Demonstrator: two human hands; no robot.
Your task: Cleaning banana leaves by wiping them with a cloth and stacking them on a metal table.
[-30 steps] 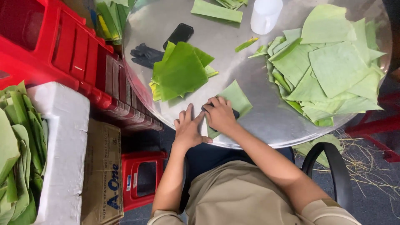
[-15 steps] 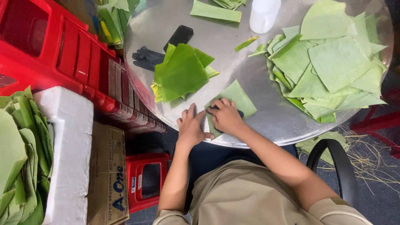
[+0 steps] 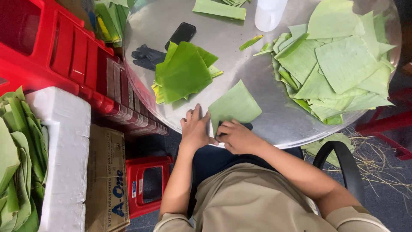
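Both hands lower at the table edge than before: left hand [image 3: 195, 129] flat, right hand [image 3: 236, 136] pinching leaf piece [image 3: 234, 105].

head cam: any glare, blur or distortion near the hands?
Head view: soft glare on the round metal table, brightest along the rim. Left hand and right hand are sharp, pressed on the near leaf piece. Wide-angle bend shows at the red crates. Floor under the table is dim, and the foam box is slightly overexposed.
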